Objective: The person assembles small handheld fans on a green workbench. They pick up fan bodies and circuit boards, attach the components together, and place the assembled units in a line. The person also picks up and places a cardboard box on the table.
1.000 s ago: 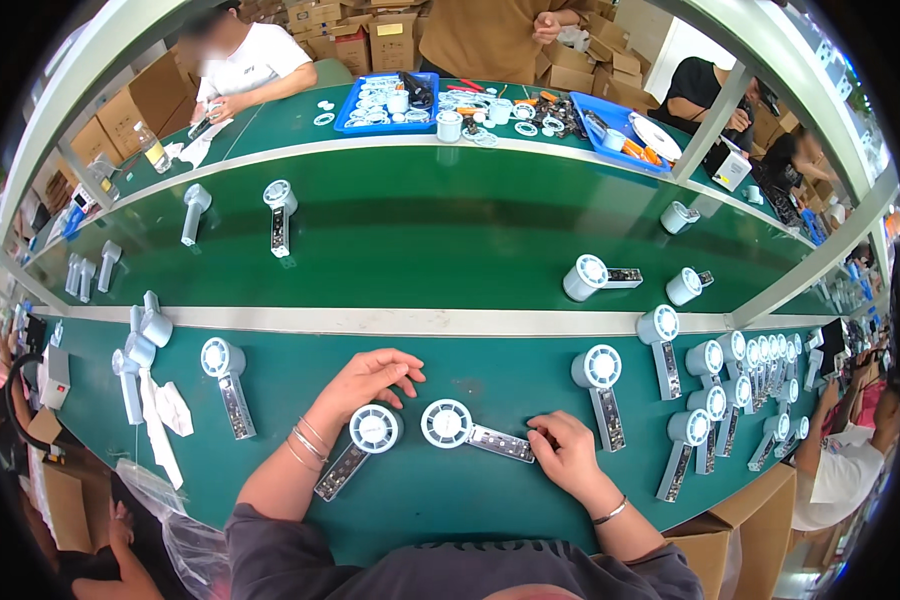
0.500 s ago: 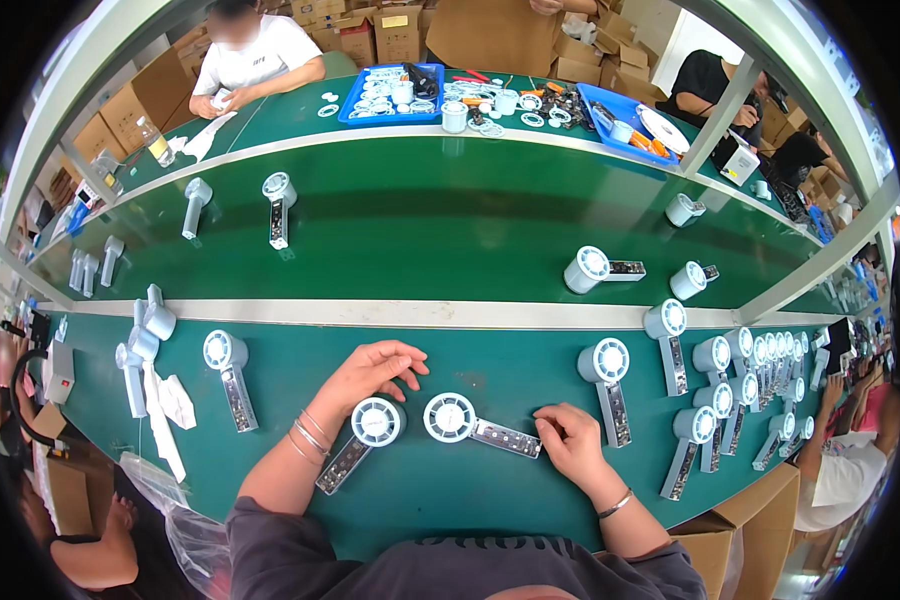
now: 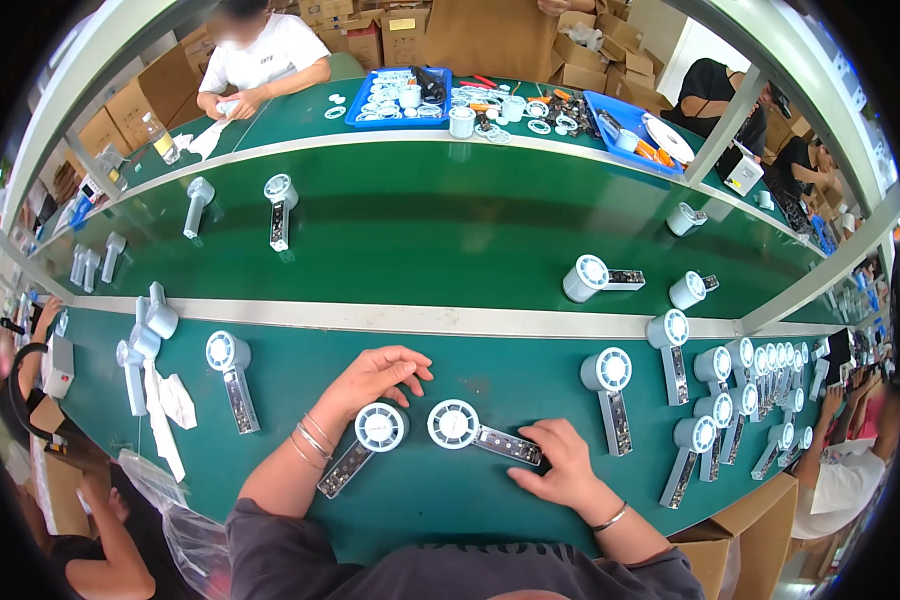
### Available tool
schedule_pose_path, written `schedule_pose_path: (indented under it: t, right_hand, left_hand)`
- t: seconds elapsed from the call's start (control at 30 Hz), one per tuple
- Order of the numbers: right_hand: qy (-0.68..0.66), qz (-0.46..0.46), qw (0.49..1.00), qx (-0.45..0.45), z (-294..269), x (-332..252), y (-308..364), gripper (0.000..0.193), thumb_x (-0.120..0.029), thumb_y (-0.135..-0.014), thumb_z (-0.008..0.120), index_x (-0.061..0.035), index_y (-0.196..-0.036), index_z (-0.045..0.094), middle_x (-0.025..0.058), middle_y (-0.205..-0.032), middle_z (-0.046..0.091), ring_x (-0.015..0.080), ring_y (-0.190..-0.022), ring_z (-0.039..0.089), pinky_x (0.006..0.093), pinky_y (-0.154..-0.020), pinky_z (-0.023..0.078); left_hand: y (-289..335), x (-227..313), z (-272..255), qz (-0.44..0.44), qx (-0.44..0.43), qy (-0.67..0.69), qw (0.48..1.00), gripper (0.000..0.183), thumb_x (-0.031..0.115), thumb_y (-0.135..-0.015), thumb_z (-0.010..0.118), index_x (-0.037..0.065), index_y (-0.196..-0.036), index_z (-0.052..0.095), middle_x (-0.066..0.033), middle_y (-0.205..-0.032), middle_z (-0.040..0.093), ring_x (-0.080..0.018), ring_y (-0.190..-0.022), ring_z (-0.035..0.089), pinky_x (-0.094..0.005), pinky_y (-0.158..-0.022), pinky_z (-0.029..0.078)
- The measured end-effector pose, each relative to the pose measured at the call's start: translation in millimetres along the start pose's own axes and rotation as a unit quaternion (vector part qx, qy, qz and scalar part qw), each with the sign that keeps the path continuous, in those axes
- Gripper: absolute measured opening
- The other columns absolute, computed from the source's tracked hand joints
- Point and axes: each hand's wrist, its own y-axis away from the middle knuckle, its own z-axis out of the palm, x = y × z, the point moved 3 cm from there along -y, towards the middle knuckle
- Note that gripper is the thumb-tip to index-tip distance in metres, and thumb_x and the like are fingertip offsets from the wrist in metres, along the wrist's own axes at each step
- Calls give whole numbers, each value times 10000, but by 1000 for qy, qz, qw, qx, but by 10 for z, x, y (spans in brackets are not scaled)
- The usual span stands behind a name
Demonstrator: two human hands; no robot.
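Blue plastic forms two trays across the way: the left tray [image 3: 400,125] holds white rings, a pale cup and something black; the right tray [image 3: 622,112] holds orange pieces, a white disc and a pale cup. Both are too crowded and distant for every part to be made out. At the lower right stands an open carton [image 3: 755,510], its inside mostly out of sight, and more boxes [image 3: 402,42] are stacked at the back. A bottle [image 3: 158,138] stands near the far left.

On the green desk [image 3: 430,525], the left fan [image 3: 378,430] and right fan [image 3: 485,437] lie just apart between the hands, boards showing in their handles. The left hand [image 3: 380,375] is just beyond the left fan's head, its grip loose and empty, fingers slightly bent; its palm is hidden. The right hand [image 3: 562,465] has a wide grip, thumb and fingers on either side of the right fan's handle end, and whether they touch it cannot be told.

Fans in the right-hand group [image 3: 715,408] overlap, hiding some handles. The top edge cuts off a person in brown [image 3: 490,40], and the plastic bag [image 3: 175,525] at the lower left runs into the dark rim.
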Motion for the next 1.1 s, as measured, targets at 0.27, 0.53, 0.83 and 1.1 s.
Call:
schedule_pose_path:
  t: [0.27,0.53,0.83,1.1]
  right_hand:
    - [226,68,969,67,-97,230,131,303,-167,-666,740,-12,-817,528,138,-690,506,311,-617,513,413,-523,419]
    - [199,185,962,-1,-249,13,121,613,-262,-722,735,83,-1154,472,144,-777,584,275,-667,600,346,-534,487]
    - [71,-8,997,29,-53,-203,349,244,-52,-693,681,-21,-918,590,83,-691,548,226,-590,557,332,-498,451]
    - [32,-38,994,-103,140,-246,503,142,-53,-703,667,-54,-834,612,58,-653,511,224,-556,537,334,-496,442]
  left_hand:
    - [319,68,-128,79,5,24,997,399,244,-842,639,20,-1165,564,-121,-1125,587,-201,-1000,567,-325,-847,480]
    - [746,-112,157,122,137,-286,941,646,162,-621,815,47,-1182,517,-98,-1143,564,-217,-1067,546,-336,-918,436]
    - [-389,-90,1103,260,345,-217,876,556,233,-840,643,-51,-1256,409,-220,-1152,507,-314,-1053,502,-389,-934,390]
    - [494,-181,904,247,-11,-504,827,452,174,-808,643,-25,-1193,517,-194,-1288,463,-361,-1222,418,-435,-1004,356]
